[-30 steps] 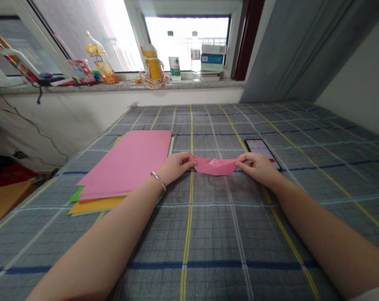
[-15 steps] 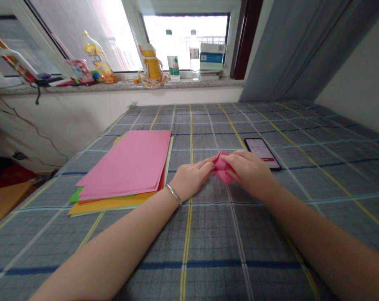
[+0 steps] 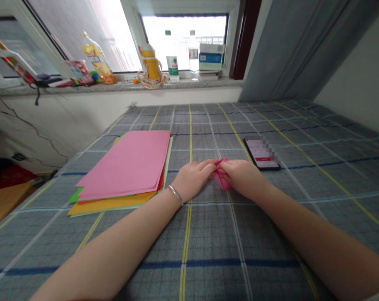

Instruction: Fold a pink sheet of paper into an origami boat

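Observation:
A small folded pink paper lies on the plaid sheet, squeezed between both my hands. My left hand, with a silver bracelet on the wrist, pinches its left side. My right hand covers and grips its right side, hiding much of the paper. The fingertips of the two hands almost touch over the fold.
A stack of coloured paper sheets, pink on top, lies to the left. A phone with a lit screen lies just right of my hands. Bottles and boxes stand on the window sill at the back.
One second ago my hands held the pink paper stretched wide by its two ends. They have come together and the paper is now pressed into a small compact shape.

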The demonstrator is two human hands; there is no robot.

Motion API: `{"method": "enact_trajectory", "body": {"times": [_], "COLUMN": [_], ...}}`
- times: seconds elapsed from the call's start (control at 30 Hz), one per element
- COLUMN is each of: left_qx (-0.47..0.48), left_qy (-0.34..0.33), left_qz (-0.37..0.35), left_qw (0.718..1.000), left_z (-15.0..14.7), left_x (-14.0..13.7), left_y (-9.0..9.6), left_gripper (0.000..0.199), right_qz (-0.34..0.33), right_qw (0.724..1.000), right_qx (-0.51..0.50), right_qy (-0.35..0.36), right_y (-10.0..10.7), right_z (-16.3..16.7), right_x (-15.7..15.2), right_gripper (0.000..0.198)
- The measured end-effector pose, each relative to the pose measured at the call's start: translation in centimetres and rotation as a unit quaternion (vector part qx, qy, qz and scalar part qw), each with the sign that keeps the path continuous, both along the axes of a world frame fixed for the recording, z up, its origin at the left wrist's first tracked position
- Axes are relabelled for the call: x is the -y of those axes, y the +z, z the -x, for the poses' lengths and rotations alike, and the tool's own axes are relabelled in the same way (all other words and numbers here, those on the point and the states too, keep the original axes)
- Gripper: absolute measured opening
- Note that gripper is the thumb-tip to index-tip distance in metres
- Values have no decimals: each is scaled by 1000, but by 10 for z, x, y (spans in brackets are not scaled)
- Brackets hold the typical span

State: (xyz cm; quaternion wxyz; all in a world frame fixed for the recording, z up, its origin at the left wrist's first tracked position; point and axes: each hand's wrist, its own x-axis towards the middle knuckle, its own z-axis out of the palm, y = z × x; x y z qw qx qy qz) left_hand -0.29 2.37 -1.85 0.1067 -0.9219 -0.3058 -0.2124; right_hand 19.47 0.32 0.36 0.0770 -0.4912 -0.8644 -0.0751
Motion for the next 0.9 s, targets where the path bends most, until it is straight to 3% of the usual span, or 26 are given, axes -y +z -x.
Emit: {"method": "enact_trajectory", "body": {"times": [0.1, 0.27, 0.47, 0.8, 0.9], "left_qx": [6, 5, -3, -30, -27], "left_qy": [-11, -32, 6, -17, 3], "left_qz": [3, 21, 70, 64, 67], "left_qw": [1000, 999, 998, 997, 997], "left_z": [1, 3, 5, 10, 12], "left_x": [-2, -5, -8, -8, -9], "left_y": [-1, -1, -2, 2, 3], "left_gripper": [21, 18, 22, 24, 26], "right_qz": [46, 66, 29, 22, 29], "right_qw": [998, 995, 996, 997, 996], "right_qx": [-21, 0, 36, 49, 40], "right_qy": [-49, -75, -74, -58, -69], "right_y": [-1, 4, 6, 4, 5], "right_z": [1, 7, 14, 11, 2], "right_x": [-2, -2, 0, -3, -3], "right_gripper": [19, 22, 25, 23, 18]}}
